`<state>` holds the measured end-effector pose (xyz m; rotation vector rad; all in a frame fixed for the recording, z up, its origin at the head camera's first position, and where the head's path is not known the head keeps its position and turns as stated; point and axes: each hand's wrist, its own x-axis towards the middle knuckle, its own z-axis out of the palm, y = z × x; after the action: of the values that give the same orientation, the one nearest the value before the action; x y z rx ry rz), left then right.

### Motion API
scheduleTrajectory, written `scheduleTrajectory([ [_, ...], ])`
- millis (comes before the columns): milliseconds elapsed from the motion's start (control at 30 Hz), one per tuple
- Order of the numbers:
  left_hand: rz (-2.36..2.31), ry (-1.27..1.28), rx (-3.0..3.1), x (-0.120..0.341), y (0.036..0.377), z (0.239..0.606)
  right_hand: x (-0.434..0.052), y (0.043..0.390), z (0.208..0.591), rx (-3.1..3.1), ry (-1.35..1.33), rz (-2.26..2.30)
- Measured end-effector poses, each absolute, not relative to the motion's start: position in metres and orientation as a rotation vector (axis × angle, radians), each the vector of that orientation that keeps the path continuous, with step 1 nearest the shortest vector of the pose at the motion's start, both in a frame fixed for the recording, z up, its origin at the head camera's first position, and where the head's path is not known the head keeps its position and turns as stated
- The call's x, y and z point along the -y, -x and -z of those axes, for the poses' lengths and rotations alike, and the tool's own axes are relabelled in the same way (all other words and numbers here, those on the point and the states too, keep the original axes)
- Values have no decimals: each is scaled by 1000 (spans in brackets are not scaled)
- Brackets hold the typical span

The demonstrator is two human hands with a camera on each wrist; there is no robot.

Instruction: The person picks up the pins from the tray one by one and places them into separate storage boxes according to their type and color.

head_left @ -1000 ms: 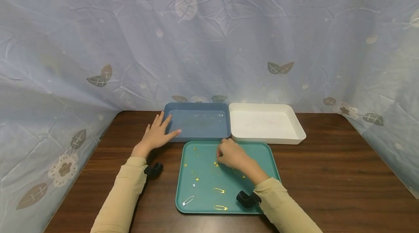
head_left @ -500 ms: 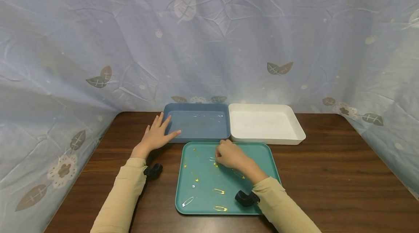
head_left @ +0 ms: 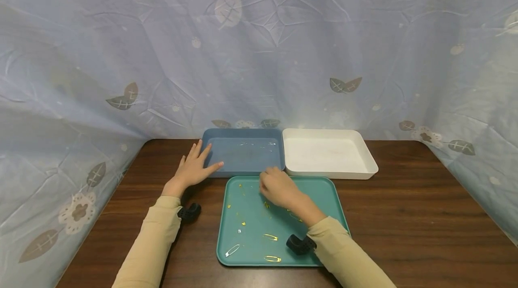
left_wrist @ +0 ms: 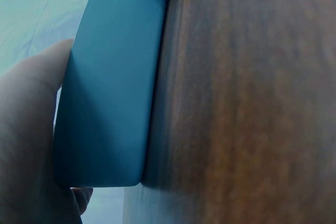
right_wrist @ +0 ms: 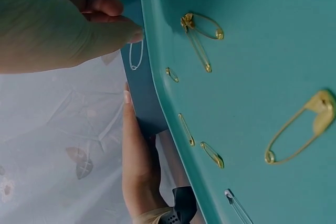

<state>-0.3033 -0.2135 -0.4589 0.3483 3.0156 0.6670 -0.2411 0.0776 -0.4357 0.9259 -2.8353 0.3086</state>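
Note:
My right hand [head_left: 268,181] hovers over the far edge of the teal tray [head_left: 323,189] and pinches a small silver safety pin [right_wrist: 135,56] between thumb and fingers [right_wrist: 113,9]. Gold safety pins [right_wrist: 199,32] and a silver safety pin [head_left: 232,249] lie scattered on the teal tray [right_wrist: 262,103]. My left hand [head_left: 198,162] lies flat, fingers straight, on the front left corner of the blue tray [head_left: 244,162]; the left wrist view shows only the blue tray's outer wall [left_wrist: 110,93] against my palm. Several silver pins [head_left: 259,143] lie at the back of the blue tray.
A white tray [head_left: 366,168] stands to the right of the blue one, touching it. All three trays sit on a dark wooden table [head_left: 413,216]. A pale blue patterned cloth [head_left: 259,54] hangs behind and at both sides.
My right hand has moved left and away from me toward the blue tray's front edge; the silver pin that lay beside it on the teal tray is now in its pinch. The left hand stays put.

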Motion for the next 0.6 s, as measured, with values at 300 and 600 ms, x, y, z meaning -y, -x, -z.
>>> scheduleTrajectory([
  [300, -679, -338, -3012, 213, 304, 459, -70, 248, 427, 2749, -922, -264],
  [600, -672, -341, -3011, 213, 303, 458, -62, 266, 419, 2725, -896, -253],
])
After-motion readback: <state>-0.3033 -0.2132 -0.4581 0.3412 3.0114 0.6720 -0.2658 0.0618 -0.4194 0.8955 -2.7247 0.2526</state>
